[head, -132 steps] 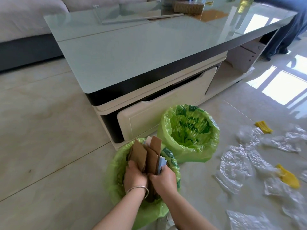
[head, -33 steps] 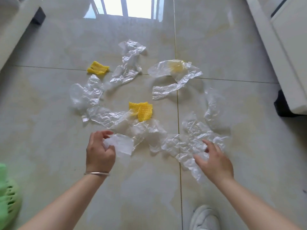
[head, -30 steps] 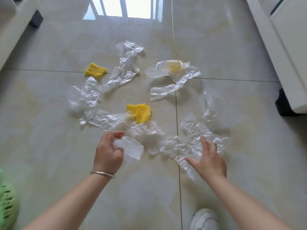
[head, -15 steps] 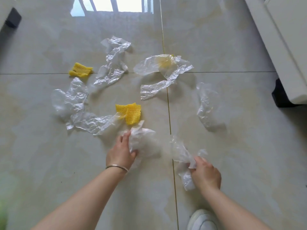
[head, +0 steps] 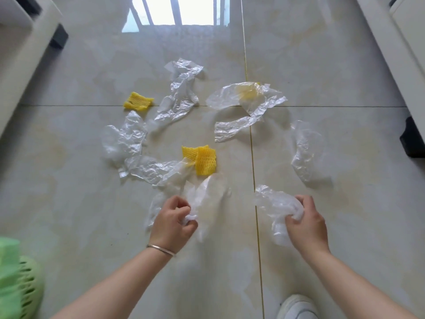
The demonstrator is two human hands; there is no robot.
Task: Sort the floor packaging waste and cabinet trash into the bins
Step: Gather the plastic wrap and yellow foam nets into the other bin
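fingers of the left hand [head: 172, 223] curl round a crumpled clear plastic sheet [head: 208, 199] just above pale floor tiles [head: 69, 203]; a green bin [head: 16, 279] sits at far left. right hand [head: 305, 223] fingers grip another clear plastic wad [head: 274, 203]. yellow foam nets [head: 202, 158] lie beyond.

Probably a home living room: glossy tiled floor [head: 92, 203], white cabinet [head: 404, 65], sunlit window reflection [head: 179, 12].

We gripped a crumpled clear plastic film [head: 207, 199] in our left hand [head: 171, 223] and another clear plastic wad [head: 277, 204] in our right hand [head: 305, 225], above pale glossy floor tiles [head: 69, 203] strewn with yellow foam netting [head: 202, 158].
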